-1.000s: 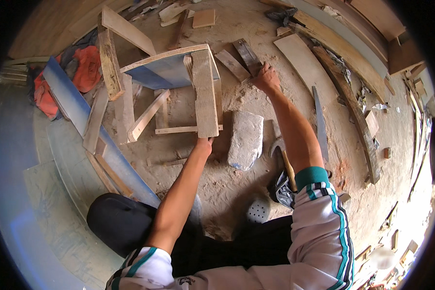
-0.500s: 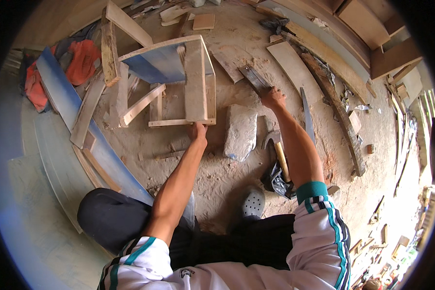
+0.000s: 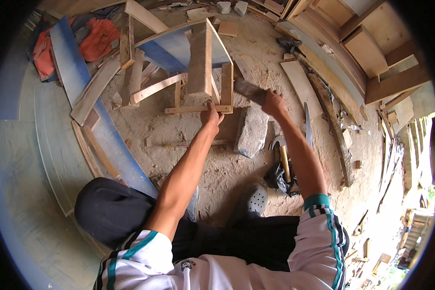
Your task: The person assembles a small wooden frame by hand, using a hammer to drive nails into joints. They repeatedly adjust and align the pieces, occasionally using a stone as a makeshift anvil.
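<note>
Dusty tan floor (image 3: 217, 181) beneath a wooden frame (image 3: 199, 63), boards (image 3: 303, 87) either side

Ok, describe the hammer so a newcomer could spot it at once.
Start at the wooden frame with the blue panel; a rough, pale block lies to its lower right in view. The hammer lies just right of that block, set apart by its curved claw and yellowish handle.

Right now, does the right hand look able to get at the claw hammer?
Probably yes, but the right hand holds a dark flat piece and would need freeing first; nothing seems to lie on the claw hammer.
</note>
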A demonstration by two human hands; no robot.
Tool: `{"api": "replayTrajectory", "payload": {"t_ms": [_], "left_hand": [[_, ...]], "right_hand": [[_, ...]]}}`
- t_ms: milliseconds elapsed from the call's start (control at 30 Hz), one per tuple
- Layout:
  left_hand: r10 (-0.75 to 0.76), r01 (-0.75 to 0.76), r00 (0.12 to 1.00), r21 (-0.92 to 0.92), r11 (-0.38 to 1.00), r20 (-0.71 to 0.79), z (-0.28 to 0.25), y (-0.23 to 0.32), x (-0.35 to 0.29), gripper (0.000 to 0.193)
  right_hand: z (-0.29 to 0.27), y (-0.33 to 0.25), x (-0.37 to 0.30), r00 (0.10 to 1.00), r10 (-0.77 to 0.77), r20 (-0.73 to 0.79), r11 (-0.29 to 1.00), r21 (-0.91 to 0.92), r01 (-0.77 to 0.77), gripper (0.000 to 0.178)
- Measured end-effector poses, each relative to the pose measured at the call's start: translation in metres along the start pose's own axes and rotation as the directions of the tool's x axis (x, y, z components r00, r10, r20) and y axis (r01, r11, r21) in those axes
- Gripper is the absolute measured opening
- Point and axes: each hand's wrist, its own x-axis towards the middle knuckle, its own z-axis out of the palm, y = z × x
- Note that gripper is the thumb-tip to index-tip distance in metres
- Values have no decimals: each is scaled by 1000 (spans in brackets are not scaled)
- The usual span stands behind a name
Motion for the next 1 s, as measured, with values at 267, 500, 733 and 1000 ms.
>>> {"api": "replayTrajectory", "payload": {"t_ms": [267, 500, 733, 1000], "left_hand": [[-100, 92, 977, 54, 994, 189, -12, -8, 12, 33], [-98, 92, 973, 38, 995, 209, -23, -5, 12, 42], [-167, 88, 966, 356, 931, 198, -25, -6, 0, 56], [152, -211, 885, -89, 973, -439, -79, 19, 35, 69]], "right_hand": [[57, -62, -19, 841, -464, -279, 784, 313, 536, 64], [74, -98, -44, 917, -325, -232, 729, 556, 399, 76], [75, -45, 2, 885, -374, 278, 321, 934, -157, 47], [77, -64, -3, 947, -171, 272, 225, 947, -231, 37]]}}
